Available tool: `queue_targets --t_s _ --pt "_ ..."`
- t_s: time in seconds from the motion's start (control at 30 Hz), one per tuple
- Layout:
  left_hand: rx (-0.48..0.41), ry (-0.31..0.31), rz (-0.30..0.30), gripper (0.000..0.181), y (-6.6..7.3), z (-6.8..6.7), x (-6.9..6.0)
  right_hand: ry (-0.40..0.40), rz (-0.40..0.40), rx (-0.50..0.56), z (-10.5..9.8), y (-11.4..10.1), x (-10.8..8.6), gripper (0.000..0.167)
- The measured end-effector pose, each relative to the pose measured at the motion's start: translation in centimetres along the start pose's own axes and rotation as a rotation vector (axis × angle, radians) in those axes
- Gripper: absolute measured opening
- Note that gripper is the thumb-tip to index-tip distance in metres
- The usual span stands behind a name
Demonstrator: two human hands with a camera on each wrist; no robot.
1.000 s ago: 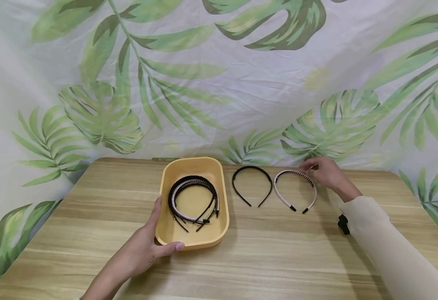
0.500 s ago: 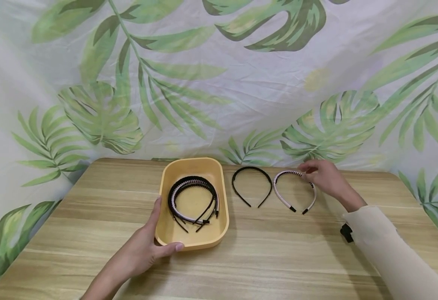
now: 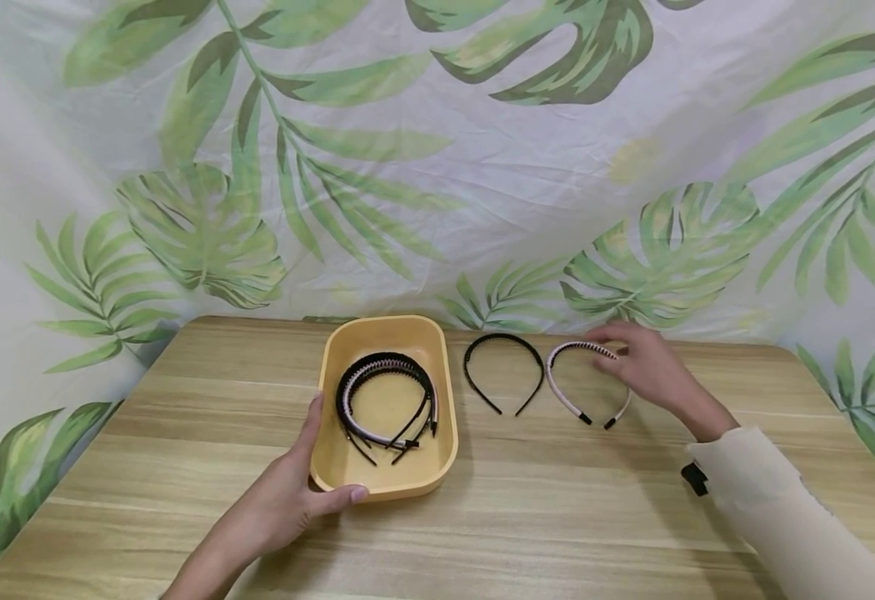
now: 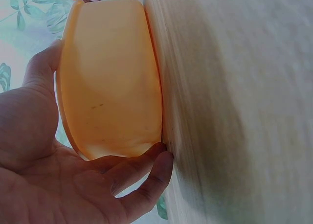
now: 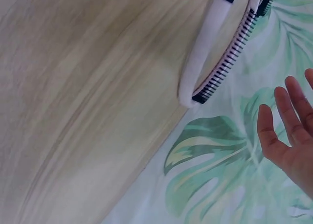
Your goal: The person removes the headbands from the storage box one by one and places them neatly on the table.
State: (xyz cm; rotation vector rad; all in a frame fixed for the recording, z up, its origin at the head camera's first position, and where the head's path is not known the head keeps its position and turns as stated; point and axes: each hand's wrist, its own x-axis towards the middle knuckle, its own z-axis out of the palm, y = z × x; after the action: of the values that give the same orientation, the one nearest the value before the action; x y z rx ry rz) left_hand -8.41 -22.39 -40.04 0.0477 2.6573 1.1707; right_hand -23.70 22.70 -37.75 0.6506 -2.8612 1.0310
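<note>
My left hand (image 3: 280, 492) grips the near left side of a yellow plastic bin (image 3: 451, 425), the thumb at its near rim. In the left wrist view, the hand's curled fingers press against the bin's outer wall (image 4: 115, 77). Several headbands (image 3: 344, 390), black ones and a pink one, lie stacked inside the bin. My right hand (image 3: 647, 367) hovers over the top right of a pink headband (image 3: 556, 391) with black teeth. The right wrist view shows its fingers (image 5: 288, 109) spread and apart from that headband (image 5: 201, 53).
A black headband (image 3: 504, 336) lies on the wooden table (image 3: 527, 517), between the bin and the pink headband. Behind the table's back edge hangs a leaf-printed cloth (image 3: 512, 167). A small black object (image 3: 695, 479) shows beside the right sleeve.
My right hand has moved left, from beside the pink headband to over its top right part. The left hand and the bin have stayed where they were.
</note>
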Motion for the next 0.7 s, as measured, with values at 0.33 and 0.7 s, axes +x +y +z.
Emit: queue_targets --t_s 0.33,0.7 --pt "-0.007 0.007 0.017 0.136 0.1 0.0 -0.1 0.0 -0.078 -0.011 0.7 -1.6 -0.4 0.036" --pt "0.006 0.012 0.025 0.136 0.1 0.0 -0.1 0.012 -0.143 0.017 2.1 -3.1 0.0 0.036"
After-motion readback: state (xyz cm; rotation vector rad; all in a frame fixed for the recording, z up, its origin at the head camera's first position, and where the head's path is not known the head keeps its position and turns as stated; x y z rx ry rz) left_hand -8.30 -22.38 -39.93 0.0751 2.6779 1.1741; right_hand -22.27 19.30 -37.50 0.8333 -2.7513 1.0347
